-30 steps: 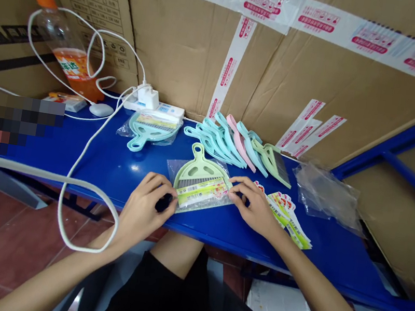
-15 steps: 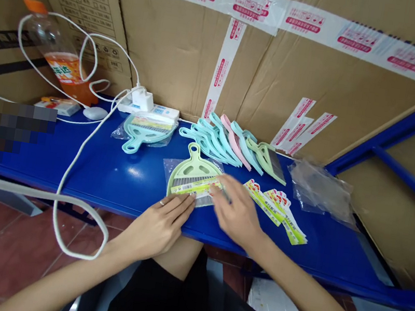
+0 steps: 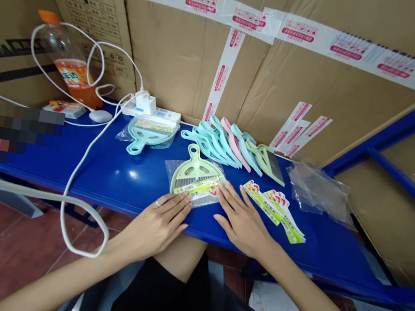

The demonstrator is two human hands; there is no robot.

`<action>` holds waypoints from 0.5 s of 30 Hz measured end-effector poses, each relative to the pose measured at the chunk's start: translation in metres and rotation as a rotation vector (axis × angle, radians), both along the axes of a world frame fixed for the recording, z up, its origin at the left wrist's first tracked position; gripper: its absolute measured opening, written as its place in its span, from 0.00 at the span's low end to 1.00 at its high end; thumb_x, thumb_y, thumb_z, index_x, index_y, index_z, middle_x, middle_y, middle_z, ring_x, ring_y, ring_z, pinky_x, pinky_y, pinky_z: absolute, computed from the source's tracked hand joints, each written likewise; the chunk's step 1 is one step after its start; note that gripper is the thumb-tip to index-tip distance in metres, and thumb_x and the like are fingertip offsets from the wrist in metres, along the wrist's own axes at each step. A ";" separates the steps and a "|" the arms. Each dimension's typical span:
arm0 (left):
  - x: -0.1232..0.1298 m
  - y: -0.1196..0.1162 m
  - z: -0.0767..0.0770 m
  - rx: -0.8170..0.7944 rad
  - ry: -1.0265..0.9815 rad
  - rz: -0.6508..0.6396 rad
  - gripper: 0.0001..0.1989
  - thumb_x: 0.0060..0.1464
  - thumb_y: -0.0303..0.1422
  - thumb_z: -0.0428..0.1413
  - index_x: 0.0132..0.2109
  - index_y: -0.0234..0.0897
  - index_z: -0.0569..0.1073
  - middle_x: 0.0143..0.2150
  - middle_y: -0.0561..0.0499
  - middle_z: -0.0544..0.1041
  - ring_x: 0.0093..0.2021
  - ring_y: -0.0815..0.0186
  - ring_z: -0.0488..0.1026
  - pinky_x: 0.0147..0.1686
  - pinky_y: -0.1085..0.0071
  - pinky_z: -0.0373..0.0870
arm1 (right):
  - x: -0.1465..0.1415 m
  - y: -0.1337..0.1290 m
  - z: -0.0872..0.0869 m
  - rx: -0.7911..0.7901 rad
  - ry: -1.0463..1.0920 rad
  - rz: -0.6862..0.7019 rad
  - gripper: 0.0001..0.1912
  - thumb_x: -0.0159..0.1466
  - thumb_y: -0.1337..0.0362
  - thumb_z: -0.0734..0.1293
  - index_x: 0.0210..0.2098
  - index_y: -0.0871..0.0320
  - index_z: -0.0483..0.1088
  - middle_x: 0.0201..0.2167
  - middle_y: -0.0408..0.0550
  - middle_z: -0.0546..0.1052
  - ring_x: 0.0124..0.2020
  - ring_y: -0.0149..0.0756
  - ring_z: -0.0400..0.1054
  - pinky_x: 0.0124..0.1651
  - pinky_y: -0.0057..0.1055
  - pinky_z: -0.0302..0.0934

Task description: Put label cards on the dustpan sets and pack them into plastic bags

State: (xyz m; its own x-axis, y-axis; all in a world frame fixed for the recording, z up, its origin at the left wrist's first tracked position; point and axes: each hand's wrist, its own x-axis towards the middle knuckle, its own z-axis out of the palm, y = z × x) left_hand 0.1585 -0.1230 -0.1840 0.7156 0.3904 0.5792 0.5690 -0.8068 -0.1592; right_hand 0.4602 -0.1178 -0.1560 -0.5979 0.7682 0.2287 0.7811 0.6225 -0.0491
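Standing upright at the back, brown cardboard (image 3: pixel 177 51) crossed by strips of red-printed white tape (image 3: pixel 205 4) forms a wall behind a blue table (image 3: pixel 118 170). A bottle of orange drink (image 3: pixel 74 74) occupies the rear left corner, with a white cable looping around it. Toward the back middle, a slanted row of dustpans (image 3: pixel 235 143) in light blue, pink and green overlaps edge to edge, and a loose pile of clear bags (image 3: pixel 320 192) lies to its right.

Near the table's front edge, between the two hands, a light green dustpan (image 3: pixel 198 166) lies flat in clear plastic, its looped handle pointing away from the person. A bagged light blue dustpan (image 3: pixel 151 137) sits farther left, beside the white power strip (image 3: pixel 168 117).

The left hand (image 3: pixel 161 221) rests palm down, its fingers side by side on the plastic at the lower left. The right hand (image 3: pixel 242 220) lays its fingertips on the right side, thumb spread away; neither is clenched around anything. Under the plastic, a yellow-green label (image 3: pixel 202 189) crosses the pan; more label cards (image 3: pixel 267 207) fan out beyond the right hand. Smallest is a ring (image 3: pixel 158 203) on a left finger.
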 end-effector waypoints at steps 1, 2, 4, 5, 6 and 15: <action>0.002 -0.002 0.002 0.000 0.002 0.004 0.21 0.79 0.32 0.51 0.63 0.19 0.79 0.65 0.29 0.82 0.65 0.42 0.81 0.62 0.47 0.78 | 0.002 0.001 -0.001 -0.006 0.006 -0.015 0.34 0.82 0.57 0.62 0.84 0.54 0.55 0.82 0.57 0.59 0.84 0.58 0.48 0.82 0.68 0.51; 0.004 -0.003 0.006 -0.008 0.003 0.005 0.21 0.79 0.33 0.50 0.62 0.20 0.80 0.64 0.28 0.82 0.64 0.41 0.82 0.60 0.47 0.79 | 0.004 0.002 -0.002 -0.009 0.015 -0.031 0.34 0.82 0.56 0.63 0.83 0.54 0.57 0.82 0.57 0.58 0.85 0.58 0.46 0.82 0.67 0.53; 0.006 -0.004 0.015 -0.057 0.007 -0.009 0.22 0.80 0.36 0.49 0.61 0.23 0.81 0.62 0.30 0.84 0.62 0.41 0.82 0.57 0.47 0.80 | 0.006 0.005 -0.004 -0.008 0.037 -0.050 0.32 0.82 0.55 0.62 0.82 0.54 0.60 0.83 0.56 0.57 0.85 0.58 0.46 0.82 0.65 0.53; 0.007 -0.003 0.021 -0.095 0.009 -0.030 0.22 0.80 0.37 0.49 0.60 0.24 0.82 0.60 0.32 0.85 0.61 0.42 0.83 0.55 0.47 0.80 | 0.007 0.008 -0.004 -0.008 0.051 -0.055 0.31 0.82 0.55 0.62 0.81 0.53 0.63 0.84 0.55 0.57 0.85 0.58 0.47 0.82 0.64 0.54; 0.007 0.001 0.027 -0.145 0.013 -0.060 0.21 0.80 0.37 0.49 0.58 0.27 0.83 0.58 0.34 0.86 0.59 0.44 0.84 0.54 0.49 0.81 | 0.007 0.012 -0.004 -0.007 0.068 -0.066 0.29 0.82 0.55 0.62 0.79 0.52 0.66 0.83 0.55 0.58 0.84 0.58 0.50 0.82 0.64 0.54; -0.015 0.119 0.052 -0.358 -0.060 0.073 0.15 0.71 0.28 0.55 0.56 0.37 0.86 0.62 0.38 0.84 0.70 0.40 0.69 0.66 0.35 0.69 | -0.001 0.060 0.002 -0.121 0.405 -0.246 0.11 0.75 0.62 0.70 0.51 0.52 0.86 0.52 0.54 0.84 0.53 0.51 0.76 0.60 0.52 0.70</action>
State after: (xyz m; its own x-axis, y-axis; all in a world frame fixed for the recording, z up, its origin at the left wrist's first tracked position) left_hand 0.1433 -0.0044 -0.1320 0.6476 0.6244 0.4367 0.6267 -0.7625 0.1609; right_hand 0.4589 -0.0573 -0.1542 -0.2768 0.9108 0.3062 0.8074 0.3933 -0.4398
